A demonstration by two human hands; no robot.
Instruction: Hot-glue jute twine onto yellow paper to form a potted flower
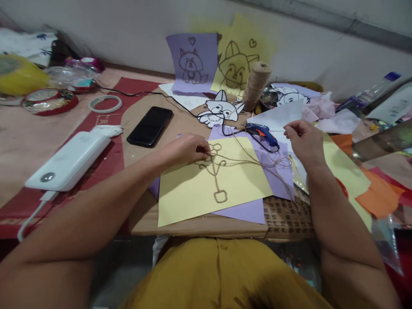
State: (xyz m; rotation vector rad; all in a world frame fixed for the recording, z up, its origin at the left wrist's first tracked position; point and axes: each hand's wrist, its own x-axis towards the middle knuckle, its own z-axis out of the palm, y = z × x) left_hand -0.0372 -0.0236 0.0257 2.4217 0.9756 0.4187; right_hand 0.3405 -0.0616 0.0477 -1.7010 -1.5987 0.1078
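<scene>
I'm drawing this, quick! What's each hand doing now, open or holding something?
Left hand: closed, seems to pinch the string over the yellow paper.
Right hand: fingers curled closed; can't tell if it holds anything.

Wall (128,38) behind is plain greyish with a darker band (354,28) slanting down across its upper right, pale pink tabletop (19,128) runs back to it, dark grey floor (112,272) shows below the near edge, indoor light is soft and dim.
</scene>
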